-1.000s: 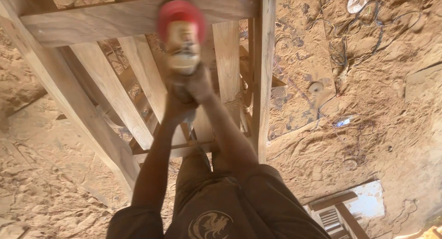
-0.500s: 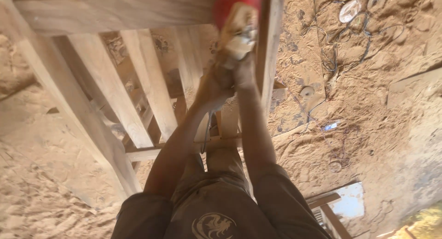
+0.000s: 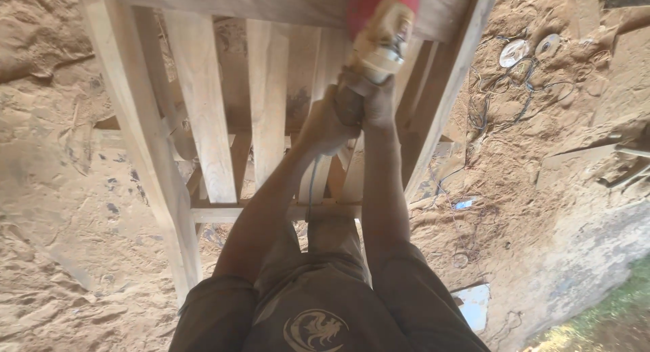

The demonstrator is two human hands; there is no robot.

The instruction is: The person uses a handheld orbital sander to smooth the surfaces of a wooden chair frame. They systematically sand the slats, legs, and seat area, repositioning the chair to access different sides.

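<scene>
I'm looking down at both hands wrapping a power sander (image 3: 380, 28), red disc at the far end, cream body caked in dust. The left hand (image 3: 330, 121) is closing fully round the rear of the sander's body, fingers curled tight, no gap showing. The right hand (image 3: 376, 101) is sitting just beside it, touching it, also clamping snug round the body a bit nearer the disc. The sander is pressing against the top rail (image 3: 271, 3) of a bare wooden frame (image 3: 145, 142), toward the rail's right end, close to where the right-hand post (image 3: 443, 101) is meeting it. I can't tell if the disc is spinning, it's blurred. A thin blue cord (image 3: 312, 186) is hanging from the sander's rear, running down between the forearms, in front of the frame's lower crossbar (image 3: 217, 212). Vertical slats (image 3: 200, 108) are standing left of the sander, between the top rail and the crossbar. Everything round the frame is sitting on sawdust-covered ground (image 3: 54, 189). Right of the frame, well apart from the sander, two round discs (image 3: 514, 52) are lying among tangled wires (image 3: 504, 105). Below the frame, nearest the camera, I'm seeing a dusty shirt with a rooster emblem (image 3: 315, 330).
</scene>
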